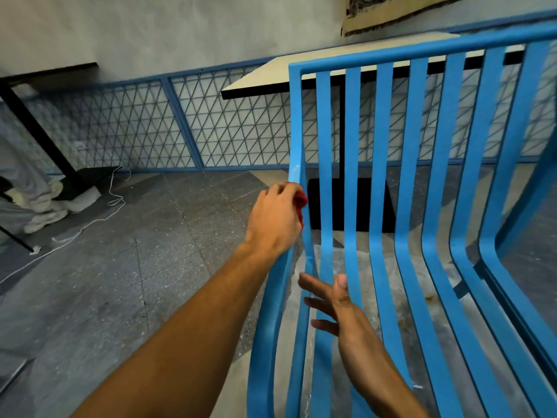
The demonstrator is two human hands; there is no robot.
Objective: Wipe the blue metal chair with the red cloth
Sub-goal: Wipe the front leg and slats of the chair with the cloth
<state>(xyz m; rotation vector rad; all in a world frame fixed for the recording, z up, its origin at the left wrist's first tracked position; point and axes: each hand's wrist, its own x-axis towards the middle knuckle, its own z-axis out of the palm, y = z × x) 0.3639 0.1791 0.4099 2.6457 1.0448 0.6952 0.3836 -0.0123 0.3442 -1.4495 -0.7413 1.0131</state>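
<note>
Crumpled red cloth [300, 203] against slatted blue chair [382, 176]

— Where is the chair [407, 206]?
— On the right, its slatted back before a table [271, 76], a mesh fence [150, 125] behind both.
— The hands?
— The left hand [275, 220] presses the cloth [300, 202] against the chair's left edge; the right hand [337, 306] sits lower, seemingly above the seat slats (contact unclear).
— Further left?
— A cord [90, 220] on the floor.
</note>
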